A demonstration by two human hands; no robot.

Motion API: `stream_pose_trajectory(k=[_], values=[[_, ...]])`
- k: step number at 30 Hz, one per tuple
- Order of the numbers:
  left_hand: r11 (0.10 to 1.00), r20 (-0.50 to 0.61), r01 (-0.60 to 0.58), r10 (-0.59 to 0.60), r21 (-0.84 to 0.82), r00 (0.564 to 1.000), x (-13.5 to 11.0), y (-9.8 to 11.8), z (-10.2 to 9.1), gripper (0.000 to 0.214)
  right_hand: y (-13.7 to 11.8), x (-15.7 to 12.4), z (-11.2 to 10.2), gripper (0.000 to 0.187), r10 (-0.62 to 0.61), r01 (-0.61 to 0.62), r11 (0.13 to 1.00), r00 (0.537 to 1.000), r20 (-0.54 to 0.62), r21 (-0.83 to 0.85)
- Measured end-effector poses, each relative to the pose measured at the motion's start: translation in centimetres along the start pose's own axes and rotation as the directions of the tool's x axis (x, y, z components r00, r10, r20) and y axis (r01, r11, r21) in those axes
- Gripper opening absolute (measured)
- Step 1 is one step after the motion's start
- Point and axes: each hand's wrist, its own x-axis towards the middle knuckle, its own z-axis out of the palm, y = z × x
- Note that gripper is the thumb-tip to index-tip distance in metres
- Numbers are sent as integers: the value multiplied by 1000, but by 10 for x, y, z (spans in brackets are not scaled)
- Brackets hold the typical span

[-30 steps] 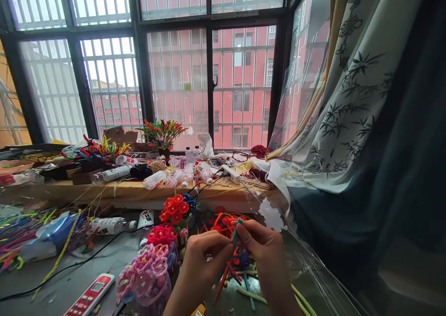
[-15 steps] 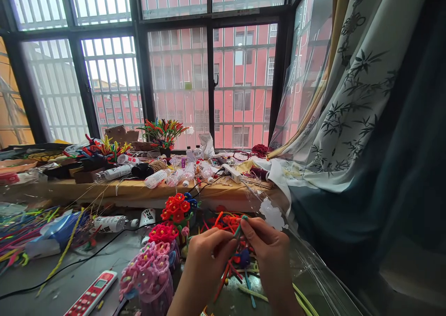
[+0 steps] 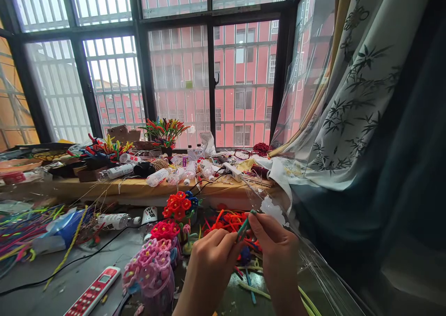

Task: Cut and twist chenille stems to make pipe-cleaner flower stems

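A teal-green pipe cleaner point(image 3: 243, 227) slants between my two hands. My left hand point(image 3: 215, 251) pinches its lower end, the fingers curled in. At the upper end, the thumb and fingertips of my right hand point(image 3: 273, 239) close on it, and a small green tip shows above them. Behind and below my hands lies a heap of red and orange pipe cleaners point(image 3: 228, 220), partly hidden by them. To the left of my left hand stand bunches of pipe-cleaner flowers: pink ones point(image 3: 149, 265), magenta ones point(image 3: 164, 230) and red ones point(image 3: 177, 205).
A red and white remote point(image 3: 94, 292) lies at the lower left, near a black cable point(image 3: 83, 256). Loose coloured pipe cleaners point(image 3: 31, 232) spread at the far left. Plastic bottles point(image 3: 113, 221) and a power strip point(image 3: 232, 171) lie farther back. A curtain point(image 3: 348, 111) hangs at the right.
Both hands have shifted slightly to the right, still on the green pipe cleaner. More of its length shows between them now, and the left fingers have curled in closer.
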Motion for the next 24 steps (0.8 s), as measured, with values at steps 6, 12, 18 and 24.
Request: stream_pose_trajectory(k=[6,12,18,24], values=[[999,-1,-10,10,31,1000,0,1,2,26,-3,0,1,23,-31,31,999,999,-7,-11],[996,13,-43,42,77,999,0,4,-1,31,-3,-1,-1,20,-46,46,999,999,0,22],[995,-22,-58,59,77,998,-1,5,0,34,2,0,-2,19,-59,60,997,998,-22,44],[997,-45,-50,53,64,998,-2,2,-1,34,2,-2,-3,21,-94,94,995,996,-1,-44]])
